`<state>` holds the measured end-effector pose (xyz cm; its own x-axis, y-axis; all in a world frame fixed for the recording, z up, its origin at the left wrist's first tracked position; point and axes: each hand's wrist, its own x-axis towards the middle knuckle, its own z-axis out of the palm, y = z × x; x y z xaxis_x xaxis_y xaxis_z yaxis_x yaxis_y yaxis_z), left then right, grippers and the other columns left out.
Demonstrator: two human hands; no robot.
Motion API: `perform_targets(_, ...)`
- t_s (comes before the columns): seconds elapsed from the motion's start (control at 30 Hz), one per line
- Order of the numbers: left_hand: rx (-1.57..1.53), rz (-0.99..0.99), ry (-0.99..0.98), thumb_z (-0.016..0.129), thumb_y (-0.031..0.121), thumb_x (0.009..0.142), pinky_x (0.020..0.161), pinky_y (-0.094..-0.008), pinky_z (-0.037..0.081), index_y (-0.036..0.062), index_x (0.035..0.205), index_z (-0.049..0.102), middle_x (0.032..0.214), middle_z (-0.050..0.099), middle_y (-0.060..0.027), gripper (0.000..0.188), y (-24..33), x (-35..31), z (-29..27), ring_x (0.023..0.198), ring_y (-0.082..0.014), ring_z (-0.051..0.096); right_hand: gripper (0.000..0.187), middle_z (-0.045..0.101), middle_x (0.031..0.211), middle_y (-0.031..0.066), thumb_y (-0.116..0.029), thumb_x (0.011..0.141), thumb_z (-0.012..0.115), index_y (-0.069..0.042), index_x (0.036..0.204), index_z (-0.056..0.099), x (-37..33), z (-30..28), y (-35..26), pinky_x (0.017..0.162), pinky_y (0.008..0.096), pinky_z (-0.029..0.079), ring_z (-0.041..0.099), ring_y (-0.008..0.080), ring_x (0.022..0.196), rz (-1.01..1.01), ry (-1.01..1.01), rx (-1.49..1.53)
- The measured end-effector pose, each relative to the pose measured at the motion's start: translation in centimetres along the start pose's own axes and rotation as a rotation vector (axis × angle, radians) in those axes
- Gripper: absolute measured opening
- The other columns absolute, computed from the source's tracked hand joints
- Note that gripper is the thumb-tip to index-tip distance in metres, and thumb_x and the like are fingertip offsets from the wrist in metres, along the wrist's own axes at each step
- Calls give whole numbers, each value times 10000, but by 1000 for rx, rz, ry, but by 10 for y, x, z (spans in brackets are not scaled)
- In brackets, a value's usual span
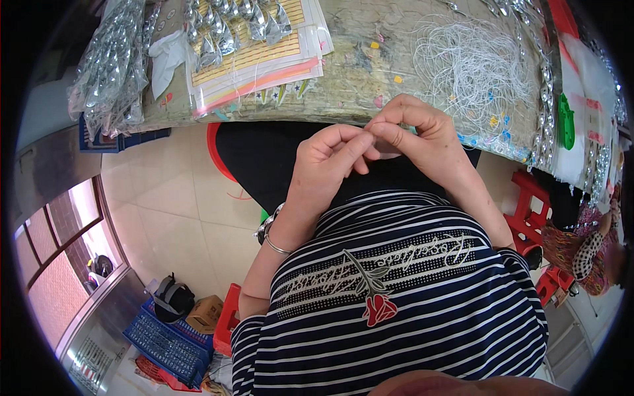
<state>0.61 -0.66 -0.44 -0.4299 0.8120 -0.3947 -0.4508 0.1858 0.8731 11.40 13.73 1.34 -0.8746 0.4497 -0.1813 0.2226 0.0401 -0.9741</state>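
Two hands are pressed together at the table's edge (343,109): the left hand (327,158) and right hand (413,132) are pinched on a thin white thread (371,129), barely visible between the fingertips. More thread (472,69) lies just beyond. Knotting seems underway; steady, fine pulling is called for.

Left hand (328,158) and right hand (416,135) meet, fingertips pinched together.
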Motion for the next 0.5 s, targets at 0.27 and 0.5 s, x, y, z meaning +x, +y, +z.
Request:
perform_targets(0.27, -48, 68, 3, 586, 136, 901, 618, -186, 425, 3, 1038, 633, 862, 665, -43, 197, 2, 2, 2, 696, -58, 559, 89, 570, 934, 31, -68, 842, 642, -30, 896, 700, 0, -3, 7, 855, 259, 415, 535, 127, 938, 61, 40, 220)
perform_targets(0.5, -19, 105, 71, 628, 88, 862, 567, -162, 359, 29, 991, 673, 791, 644, -1, 149, 1, 2, 7, 642, -27, 498, 98, 544, 959, 25, -66, 829, 656, -42, 910, 706, 0, -2, 10, 877, 257, 398, 509, 136, 997, 73, 31, 284)
